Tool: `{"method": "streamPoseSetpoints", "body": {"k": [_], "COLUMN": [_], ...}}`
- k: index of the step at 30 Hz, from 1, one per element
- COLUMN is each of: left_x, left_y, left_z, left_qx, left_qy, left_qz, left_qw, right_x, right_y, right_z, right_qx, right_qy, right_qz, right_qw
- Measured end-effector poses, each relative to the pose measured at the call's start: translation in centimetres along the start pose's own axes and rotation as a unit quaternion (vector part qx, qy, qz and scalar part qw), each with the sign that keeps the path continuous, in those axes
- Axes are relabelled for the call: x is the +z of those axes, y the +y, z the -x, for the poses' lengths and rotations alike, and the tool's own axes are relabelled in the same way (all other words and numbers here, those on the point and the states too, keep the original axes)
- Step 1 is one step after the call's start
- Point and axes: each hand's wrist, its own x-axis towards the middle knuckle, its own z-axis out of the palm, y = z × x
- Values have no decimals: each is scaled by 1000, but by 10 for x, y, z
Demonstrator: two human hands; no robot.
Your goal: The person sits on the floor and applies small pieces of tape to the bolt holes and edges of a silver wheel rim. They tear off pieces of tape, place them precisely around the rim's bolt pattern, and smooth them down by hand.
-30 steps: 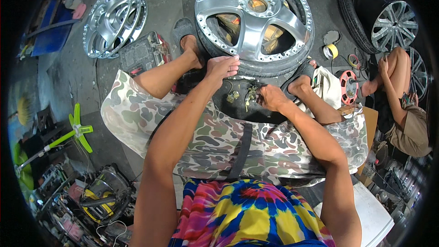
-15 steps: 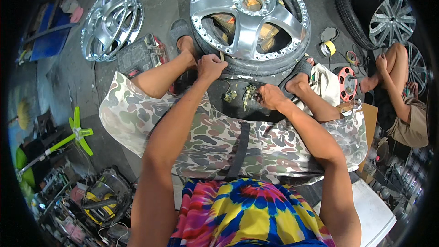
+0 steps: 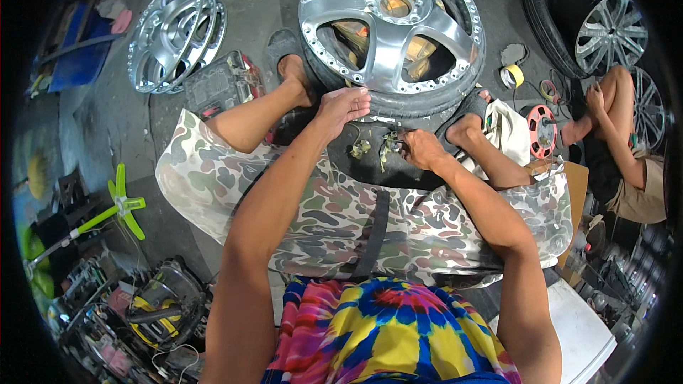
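A polished silver five-spoke wheel rim [image 3: 389,43] lies face up on a black tyre [image 3: 420,107] between my feet. My left hand [image 3: 343,110] is open, its fingers stretched out together along the near lower-left edge of the rim. Lower and to the right, my right hand [image 3: 422,149] is closed near the floor; whatever its fingertips hold is hidden. Just left of those fingertips are crumpled pale-green scraps [image 3: 389,151], with another small scrap [image 3: 360,149] beside them. Crumpled brown paper [image 3: 420,50] shows through the openings between the spokes.
Two more silver rims [image 3: 178,35] lean at the left, beside a grey toolbox [image 3: 217,82]. To the right are a yellow tape roll [image 3: 511,76], a red reel [image 3: 542,130] and a seated person [image 3: 619,135]. A camouflage cloth [image 3: 320,220] covers my lap.
My left hand has gone from a pinch at the rim's edge to stretched fingers, moving slightly right and down. My right hand stays almost in place.
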Motion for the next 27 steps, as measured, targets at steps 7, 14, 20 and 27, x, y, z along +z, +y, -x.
{"method": "streamPoseSetpoints", "body": {"k": [7, 14, 20, 27], "left_x": [8, 11, -6, 17], "left_y": [-8, -30, -77, -21], "left_z": [-9, -15, -9, 0], "left_qx": [25, -38, -129, 23], "left_qy": [56, 58, -32, 5], "left_qz": [-23, -200, -347, -100], "left_qw": [998, 977, 928, 995], "right_x": [6, 12, 7, -3], "right_y": [-3, 5, 6, 8], "right_z": [-3, 4, -2, -1], "right_qx": [3, 4, -7, 32], "right_qy": [-24, -1, 11, 2], "right_qz": [11, 5, -14, -31], "right_qw": [1000, 1000, 1000, 999]}}
